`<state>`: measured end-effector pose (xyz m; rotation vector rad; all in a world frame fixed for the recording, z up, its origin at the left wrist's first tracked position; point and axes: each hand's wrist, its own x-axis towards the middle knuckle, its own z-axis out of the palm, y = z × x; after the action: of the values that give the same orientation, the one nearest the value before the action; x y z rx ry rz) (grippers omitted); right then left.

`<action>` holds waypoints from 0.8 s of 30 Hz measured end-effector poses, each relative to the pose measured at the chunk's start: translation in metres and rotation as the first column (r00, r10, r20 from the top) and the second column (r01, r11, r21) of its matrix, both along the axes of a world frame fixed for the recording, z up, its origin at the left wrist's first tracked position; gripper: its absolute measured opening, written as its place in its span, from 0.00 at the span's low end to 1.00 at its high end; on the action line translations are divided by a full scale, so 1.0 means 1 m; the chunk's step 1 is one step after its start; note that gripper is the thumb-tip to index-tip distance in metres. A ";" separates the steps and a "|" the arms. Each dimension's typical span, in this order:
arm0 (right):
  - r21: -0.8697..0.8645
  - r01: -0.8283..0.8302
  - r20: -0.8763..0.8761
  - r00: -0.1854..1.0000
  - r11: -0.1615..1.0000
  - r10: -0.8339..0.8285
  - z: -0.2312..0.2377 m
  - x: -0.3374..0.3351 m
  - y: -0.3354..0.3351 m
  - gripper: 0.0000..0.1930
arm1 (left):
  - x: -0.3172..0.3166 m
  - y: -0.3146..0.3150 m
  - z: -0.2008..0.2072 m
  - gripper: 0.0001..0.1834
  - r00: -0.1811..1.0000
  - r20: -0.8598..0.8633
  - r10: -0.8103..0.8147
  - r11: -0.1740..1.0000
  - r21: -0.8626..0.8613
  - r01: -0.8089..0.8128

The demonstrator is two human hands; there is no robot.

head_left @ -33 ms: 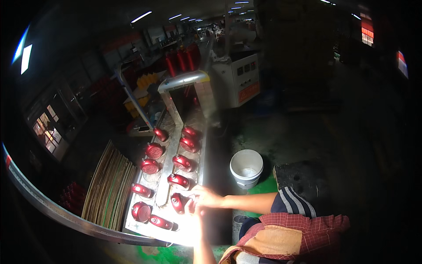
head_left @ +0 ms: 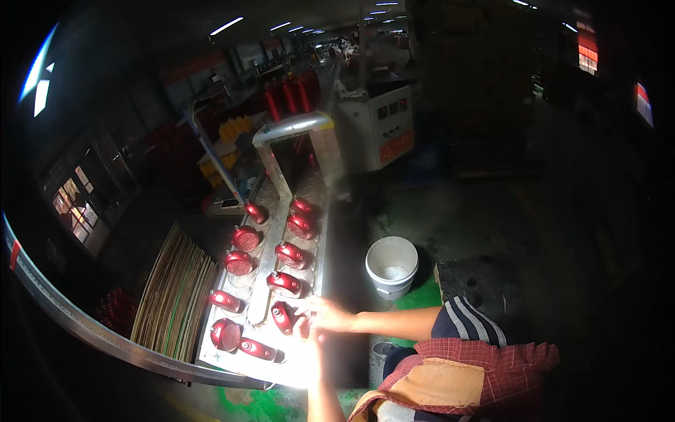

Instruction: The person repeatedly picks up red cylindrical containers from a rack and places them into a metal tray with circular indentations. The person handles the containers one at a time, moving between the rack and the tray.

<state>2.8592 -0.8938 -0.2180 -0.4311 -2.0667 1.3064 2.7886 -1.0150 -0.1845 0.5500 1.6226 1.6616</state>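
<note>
A glossy red bottle with a small pale neck leans at the near end of the right row on a metal conveyor. My right hand comes in from the right, its fingertips at the bottle's upper right side. From below reaches my left hand, fingers curled against the bottle's lower right edge. Strong glare washes out much of the left hand and hides where its fingers end. Just beyond stands another red bottle. Across the divider, a red bottle lying over and a rounder one sit nearest.
More red bottles line both rows up to a metal arch over the conveyor. Stacked thin boards stand left of it. A white bucket is on the floor at right, near a dark block. A control cabinet stands behind.
The whole view has shifted slightly, with bottles and bucket a little higher. Both hands stay at the same bottle, which has moved up slightly with them.
</note>
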 end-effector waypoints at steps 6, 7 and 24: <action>0.000 -0.012 0.072 0.997 1.000 0.012 0.047 0.038 -0.042 0.23 | 0.030 -0.036 0.017 0.21 0.987 0.159 0.009 0.998 0.055 -0.017; -0.178 -0.098 0.053 0.993 0.979 0.109 0.046 0.041 -0.045 0.22 | 0.032 -0.041 0.010 0.20 0.985 0.174 0.001 0.999 0.041 -0.008; -0.310 -0.904 0.068 0.288 0.294 0.955 0.031 0.042 -0.131 0.19 | 0.118 -0.166 0.013 0.14 0.908 0.086 0.410 0.847 -0.406 -0.344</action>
<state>2.9012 -1.0245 -0.1874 0.8168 -2.4603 2.2531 2.9066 -1.1810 -0.1718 -0.1210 1.9483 1.5433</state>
